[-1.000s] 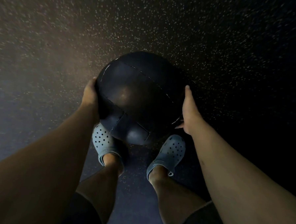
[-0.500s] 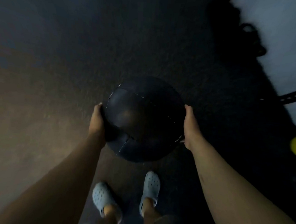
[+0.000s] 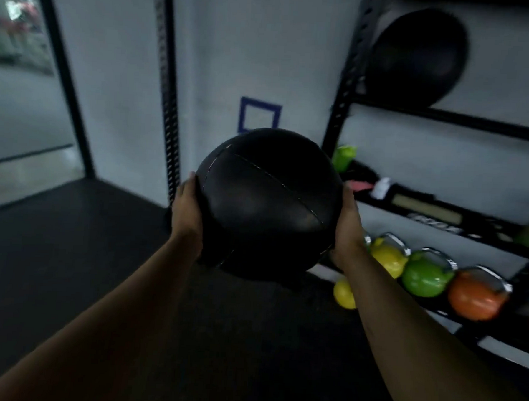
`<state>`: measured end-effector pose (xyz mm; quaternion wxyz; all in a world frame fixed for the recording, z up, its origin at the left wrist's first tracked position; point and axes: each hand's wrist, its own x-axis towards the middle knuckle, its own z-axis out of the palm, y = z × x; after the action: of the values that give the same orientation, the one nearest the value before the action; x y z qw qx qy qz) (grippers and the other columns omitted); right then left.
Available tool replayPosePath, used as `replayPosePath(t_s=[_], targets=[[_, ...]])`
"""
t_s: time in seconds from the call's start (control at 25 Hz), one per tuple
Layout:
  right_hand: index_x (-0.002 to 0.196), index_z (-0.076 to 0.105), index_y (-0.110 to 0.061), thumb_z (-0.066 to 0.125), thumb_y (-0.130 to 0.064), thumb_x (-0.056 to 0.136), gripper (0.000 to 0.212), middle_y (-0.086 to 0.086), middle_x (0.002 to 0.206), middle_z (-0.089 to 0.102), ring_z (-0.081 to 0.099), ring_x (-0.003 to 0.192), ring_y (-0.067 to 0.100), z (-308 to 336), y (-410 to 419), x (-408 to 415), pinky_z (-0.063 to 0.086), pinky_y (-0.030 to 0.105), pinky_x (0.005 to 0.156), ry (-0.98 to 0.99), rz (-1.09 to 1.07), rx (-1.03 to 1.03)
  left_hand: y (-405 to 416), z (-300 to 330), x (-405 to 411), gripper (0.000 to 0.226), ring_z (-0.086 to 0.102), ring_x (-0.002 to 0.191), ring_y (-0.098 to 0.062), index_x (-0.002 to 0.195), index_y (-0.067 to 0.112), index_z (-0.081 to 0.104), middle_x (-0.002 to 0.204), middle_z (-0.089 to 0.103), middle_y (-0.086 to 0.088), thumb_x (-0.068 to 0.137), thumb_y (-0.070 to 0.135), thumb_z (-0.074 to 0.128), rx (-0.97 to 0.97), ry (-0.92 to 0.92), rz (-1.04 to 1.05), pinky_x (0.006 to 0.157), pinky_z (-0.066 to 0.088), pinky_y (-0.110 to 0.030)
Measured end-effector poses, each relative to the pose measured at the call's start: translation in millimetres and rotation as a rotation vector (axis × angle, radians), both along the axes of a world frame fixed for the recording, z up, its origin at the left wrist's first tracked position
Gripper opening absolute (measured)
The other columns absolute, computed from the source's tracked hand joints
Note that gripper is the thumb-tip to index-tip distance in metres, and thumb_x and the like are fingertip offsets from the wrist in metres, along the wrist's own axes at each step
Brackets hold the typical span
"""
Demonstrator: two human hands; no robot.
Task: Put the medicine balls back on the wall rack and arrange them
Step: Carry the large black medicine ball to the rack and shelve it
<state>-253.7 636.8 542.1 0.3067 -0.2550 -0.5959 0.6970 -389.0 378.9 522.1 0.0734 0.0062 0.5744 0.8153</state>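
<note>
I hold a black stitched medicine ball (image 3: 266, 206) in front of me at chest height, off the floor. My left hand (image 3: 187, 208) presses its left side and my right hand (image 3: 349, 226) its right side. The black wall rack (image 3: 445, 116) stands to the right against the pale wall. A second black medicine ball (image 3: 418, 55) rests on the rack's upper shelf. The held ball is left of and below that shelf, apart from the rack.
Yellow (image 3: 387, 257), green (image 3: 424, 276) and orange (image 3: 477, 295) kettlebells line the rack's low shelf; another yellow one (image 3: 344, 295) sits on the dark floor. A perforated black upright (image 3: 168, 88) and a blue taped square (image 3: 258, 115) are on the wall. A mirror (image 3: 19, 64) is far left.
The ball has been lifted from near the floor to chest height. My view swung up from my feet and the floor to the wall and rack.
</note>
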Motion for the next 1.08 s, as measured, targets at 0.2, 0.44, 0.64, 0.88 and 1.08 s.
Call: replayPosePath(t_s=[0.2, 0.44, 0.64, 0.88, 1.08], targets=[[0.120, 0.066, -0.032, 0.055, -0.077, 0.086, 0.058, -0.003, 0.118, 0.072, 0.068, 0.113, 0.018, 114.4, 110.4, 107.2, 0.050, 0.041, 0.112, 0.186, -0.239, 0.108, 177.3, 110.1, 77.6, 0.093, 0.071, 0.122, -0.024, 0.137, 0.024, 0.065, 0.132, 0.075, -0.004, 0.073, 0.091, 0.060, 0.109, 0.304, -0.232, 0.107, 0.056, -0.046], [0.117, 0.064, -0.034, 0.051, -0.077, 0.087, 0.054, 0.003, 0.124, 0.071, 0.066, 0.123, 0.028, 142.9, 249.4, 173.4, 0.049, 0.051, 0.114, 0.255, -0.453, 0.160, 350.7, 145.4, 109.7, 0.106, 0.069, 0.126, -0.022, 0.143, 0.026, 0.064, 0.135, 0.074, 0.000, 0.060, 0.092, 0.073, 0.165, 0.374, -0.369, 0.114, 0.052, -0.047], [0.110, 0.064, -0.047, 0.052, -0.083, 0.081, 0.048, 0.001, 0.124, 0.070, 0.066, 0.120, 0.031, 150.4, 342.7, 167.5, 0.050, 0.058, 0.110, 0.275, -0.507, 0.111, 459.5, 169.3, 98.8, 0.050, 0.069, 0.121, -0.022, 0.122, 0.033, 0.071, 0.121, 0.075, 0.004, 0.087, 0.068, 0.070, 0.172, 0.433, -0.393, 0.112, 0.052, -0.046], [0.121, 0.061, -0.044, 0.046, -0.080, 0.090, 0.050, -0.003, 0.126, 0.069, 0.065, 0.120, 0.024, 192.5, 440.2, 135.2, 0.051, 0.049, 0.110, 0.348, -0.555, 0.236, 568.6, 225.1, 57.8, 0.087, 0.067, 0.125, -0.016, 0.143, 0.027, 0.061, 0.135, 0.071, 0.003, 0.071, 0.074, 0.072, 0.261, 0.510, -0.460, 0.116, 0.051, -0.043], [0.130, 0.054, -0.036, 0.046, -0.069, 0.100, 0.046, 0.001, 0.128, 0.065, 0.064, 0.119, 0.025, 239.5, 518.5, 112.9, 0.052, 0.046, 0.104, 0.398, -0.565, 0.260, 648.3, 262.9, 29.3, 0.097, 0.065, 0.129, -0.019, 0.145, 0.029, 0.059, 0.142, 0.065, 0.000, 0.066, 0.083, 0.072, 0.279, 0.532, -0.494, 0.115, 0.051, -0.047]])
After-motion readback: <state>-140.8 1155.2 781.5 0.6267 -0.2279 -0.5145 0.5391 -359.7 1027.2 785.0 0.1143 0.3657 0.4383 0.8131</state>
